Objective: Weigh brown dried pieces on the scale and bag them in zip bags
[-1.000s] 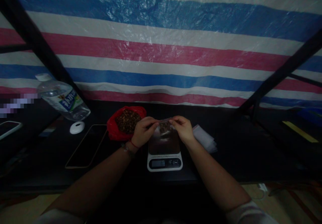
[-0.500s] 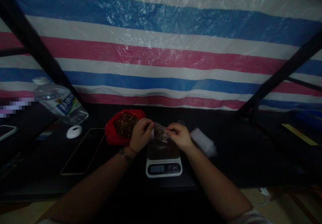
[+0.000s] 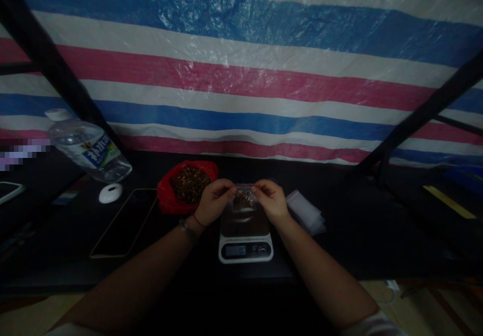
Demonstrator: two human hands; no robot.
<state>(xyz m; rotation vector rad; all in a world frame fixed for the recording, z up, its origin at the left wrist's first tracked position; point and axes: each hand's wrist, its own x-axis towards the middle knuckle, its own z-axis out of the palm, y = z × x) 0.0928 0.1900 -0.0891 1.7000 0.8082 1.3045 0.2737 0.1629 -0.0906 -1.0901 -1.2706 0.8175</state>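
Note:
My left hand point(image 3: 214, 201) and my right hand point(image 3: 268, 200) both pinch the top edge of a small clear plastic bag point(image 3: 243, 200) with a little brown material inside. The bag hangs upright just above a small white kitchen scale point(image 3: 245, 240) with a dark platform. To the left of my left hand sits a red plastic bag point(image 3: 184, 187), open and filled with brown dried bits. Both hands have fingers closed on the bag's rim, left hand at its left corner, right hand at its right corner.
A stack of clear small bags point(image 3: 305, 213) lies right of the scale. A plastic water bottle point(image 3: 88, 147), a white round object point(image 3: 110, 193) and a dark tablet point(image 3: 124, 223) lie at the left on the black table. Black frame bars and a striped tarp stand behind.
The small bag was tilted and bunched between my hands half a second ago; it is now held flat and upright by its top edge, hands level again.

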